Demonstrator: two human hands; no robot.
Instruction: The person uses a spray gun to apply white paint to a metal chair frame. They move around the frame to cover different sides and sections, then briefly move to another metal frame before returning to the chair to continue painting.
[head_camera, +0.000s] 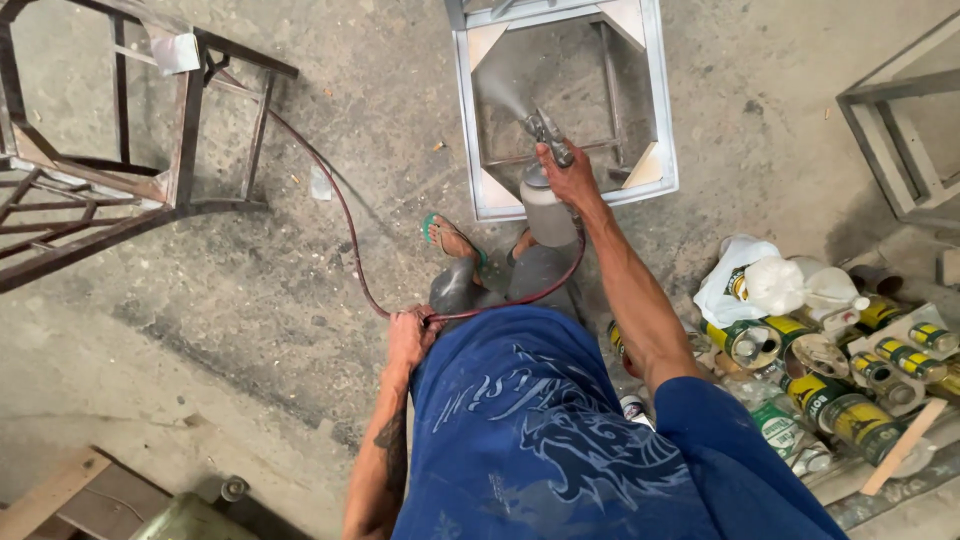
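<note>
- The right hand (572, 178) has its fingers wrapped tight around a spray gun (548, 190), which hangs over the near edge of a grey metal frame (660, 110) on the concrete floor (250, 300).
- A mist of paint leaves the nozzle toward the frame's inside.
- The left hand (408, 338) grips the red air hose (340, 205), fingers closed.
- Paint cans (850, 370) lie at the right.

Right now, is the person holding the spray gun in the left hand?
No: the right hand grips the spray gun, while the left hand holds the red hose.
</note>
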